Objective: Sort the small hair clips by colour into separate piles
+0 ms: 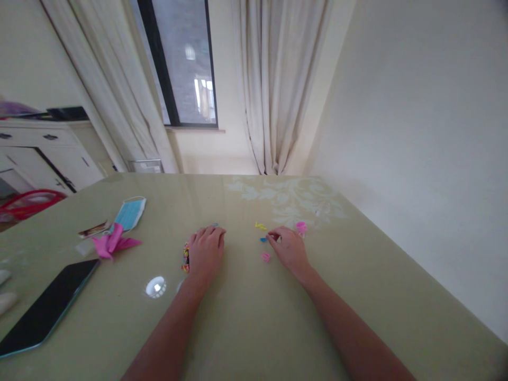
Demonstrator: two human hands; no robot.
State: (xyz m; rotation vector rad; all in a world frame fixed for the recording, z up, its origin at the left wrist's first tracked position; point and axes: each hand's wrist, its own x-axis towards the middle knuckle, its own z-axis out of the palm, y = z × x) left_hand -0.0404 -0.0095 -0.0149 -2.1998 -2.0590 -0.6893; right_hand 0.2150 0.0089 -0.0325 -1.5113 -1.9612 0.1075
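On the glossy table [246, 328], the person's two hands are working side by side, well apart from each other. The right hand [291, 251] is bending its thumb and index finger toward each other into a loop, the two tips meeting or nearly so just beside a small blue piece [263, 240], which is lying at between 9 and 10 o'clock from that hand; whether the tips are pinching it, I cannot tell. Around the same hand, small yellow pieces [260, 226] are lying at 10 o'clock, a small pink piece [265, 257] at almost 9 o'clock, and a larger pink piece [301, 227] at 1 o'clock, near the knuckles. The left hand [206, 253] is resting palm down, its fingers slightly curved and held close together; what is lying under the palm, I cannot tell. A multicoloured bundle [186, 259] is showing from beneath its edge at 9 o'clock. Farther out from the left hand, a pink folded shape [113, 243] is sitting at 9 o'clock, a blue face mask [129, 214] is lying between 9 and 10 o'clock, and a dark-screened phone [51, 307] is lying between 8 and 9 o'clock.
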